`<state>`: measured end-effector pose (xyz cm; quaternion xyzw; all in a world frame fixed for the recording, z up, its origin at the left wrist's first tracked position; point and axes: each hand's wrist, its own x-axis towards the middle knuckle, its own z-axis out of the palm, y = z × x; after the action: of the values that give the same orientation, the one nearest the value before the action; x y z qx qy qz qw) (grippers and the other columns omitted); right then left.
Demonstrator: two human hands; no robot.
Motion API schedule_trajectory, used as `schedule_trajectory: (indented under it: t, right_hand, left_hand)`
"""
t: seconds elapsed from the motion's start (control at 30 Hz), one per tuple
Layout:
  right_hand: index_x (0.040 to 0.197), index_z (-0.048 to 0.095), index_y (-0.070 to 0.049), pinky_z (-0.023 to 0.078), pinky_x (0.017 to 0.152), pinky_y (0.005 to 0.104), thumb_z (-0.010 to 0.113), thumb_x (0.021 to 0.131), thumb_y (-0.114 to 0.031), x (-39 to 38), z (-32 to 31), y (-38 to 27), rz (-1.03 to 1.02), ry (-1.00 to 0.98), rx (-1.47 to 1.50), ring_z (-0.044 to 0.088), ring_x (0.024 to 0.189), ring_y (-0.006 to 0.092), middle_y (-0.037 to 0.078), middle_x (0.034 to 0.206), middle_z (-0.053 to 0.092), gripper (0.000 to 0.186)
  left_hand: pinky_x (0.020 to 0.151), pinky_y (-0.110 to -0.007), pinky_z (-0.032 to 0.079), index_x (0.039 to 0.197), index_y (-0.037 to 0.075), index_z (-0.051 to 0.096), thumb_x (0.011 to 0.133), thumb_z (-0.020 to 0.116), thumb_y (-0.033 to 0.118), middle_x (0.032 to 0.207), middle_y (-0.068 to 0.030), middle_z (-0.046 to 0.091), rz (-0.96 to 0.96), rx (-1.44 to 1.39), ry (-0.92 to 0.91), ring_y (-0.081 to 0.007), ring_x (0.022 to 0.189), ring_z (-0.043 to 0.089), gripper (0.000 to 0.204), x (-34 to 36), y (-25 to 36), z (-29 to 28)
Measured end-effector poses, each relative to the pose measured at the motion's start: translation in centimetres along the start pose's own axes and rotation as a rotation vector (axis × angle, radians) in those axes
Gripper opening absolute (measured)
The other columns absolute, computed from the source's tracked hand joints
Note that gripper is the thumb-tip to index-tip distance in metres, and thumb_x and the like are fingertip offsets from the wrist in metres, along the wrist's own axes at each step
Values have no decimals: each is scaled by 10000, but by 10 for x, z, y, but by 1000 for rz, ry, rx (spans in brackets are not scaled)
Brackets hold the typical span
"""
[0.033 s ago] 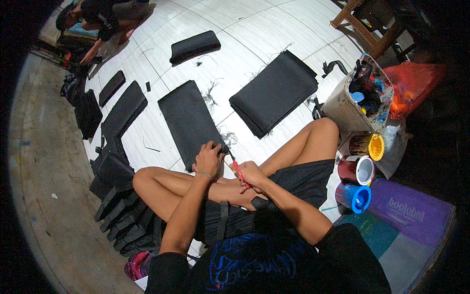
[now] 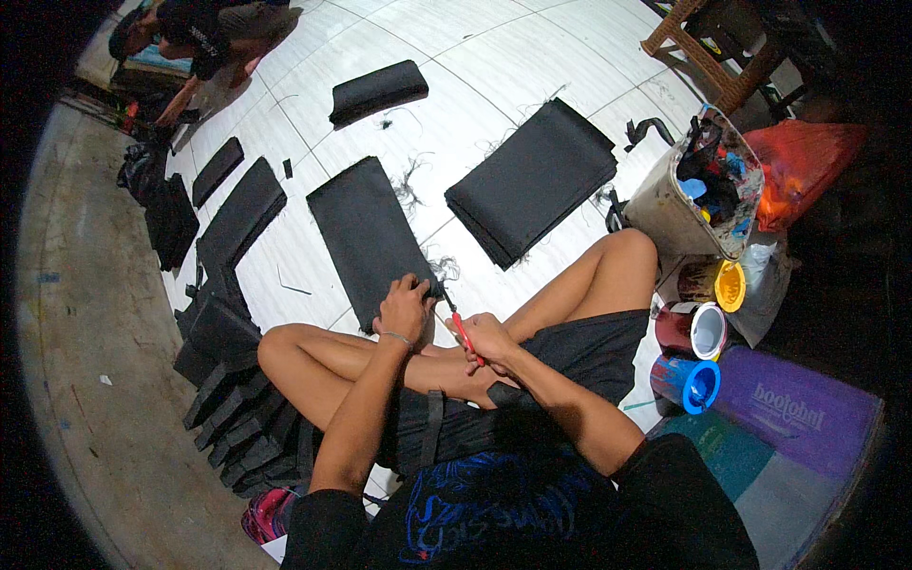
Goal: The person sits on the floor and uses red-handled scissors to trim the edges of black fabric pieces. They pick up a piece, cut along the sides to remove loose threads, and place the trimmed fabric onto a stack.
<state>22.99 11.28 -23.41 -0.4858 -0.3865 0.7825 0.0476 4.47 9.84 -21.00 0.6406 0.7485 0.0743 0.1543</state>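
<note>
My left hand (image 2: 407, 306) is closed on the near right corner of a black fabric panel (image 2: 366, 223), which lies flat on the white tiles before my crossed legs. In my right hand (image 2: 483, 340) is a pair of red-handled scissors (image 2: 463, 332). Their dark tips point up to that corner, right beside my left fingers. Loose black threads (image 2: 444, 269) curl along the panel's right edge. A thick stack of black fabric panels (image 2: 532, 180) with frayed edges lies farther off to the right.
A folded black piece (image 2: 380, 92) lies farther ahead. More black pieces (image 2: 242, 209) and folded stacks line my left. At right stand a scrap-filled bin (image 2: 665, 204), a red bag (image 2: 798, 166), a yellow-rimmed can (image 2: 730, 285) and a blue can (image 2: 701, 385). Another person (image 2: 204, 43) crouches far left.
</note>
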Motion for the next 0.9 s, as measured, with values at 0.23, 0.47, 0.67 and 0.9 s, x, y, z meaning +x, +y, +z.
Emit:
schedule_trajectory:
  t: [0.23, 0.47, 0.67, 0.9]
  right_hand:
    - [633, 429, -98, 420, 317, 291, 647, 913, -395, -18, 1, -1, -29, 50, 126, 399, 361, 99, -8, 530, 418, 463]
    - [715, 485, -76, 461, 341, 306, 636, 873, -531, -56, -9, -44, 149, -14, 185, 450, 379, 123, 9, 587, 467, 505]
    - [726, 492, -57, 541, 380, 358, 637, 853, -560, -48, -16, -42, 201, -83, 50, 509, 394, 149, 28, 590, 473, 538]
    - [632, 463, -65, 559, 398, 391, 652, 840, -559, -37, -9, -46, 146, -49, 26, 521, 395, 155, 30, 568, 459, 568]
  left_hand:
    - [863, -429, 507, 1132, 121, 681, 801, 719, 212, 1171, -122, 595, 3, 16, 14, -329, 1064, 571, 345, 0, 1, 0]
    - [849, -423, 511, 1129, 112, 681, 794, 722, 198, 1143, -126, 599, 13, 2, 25, -332, 1048, 574, 349, -2, 3, -1]
    - [840, -427, 516, 1123, 114, 677, 792, 721, 197, 1138, -117, 592, 32, 1, 40, -326, 1037, 570, 344, -1, -2, 4]
    - [856, -438, 523, 1138, 118, 662, 815, 694, 194, 1190, -115, 579, 6, 7, 4, -321, 1098, 553, 333, -1, 0, 2]
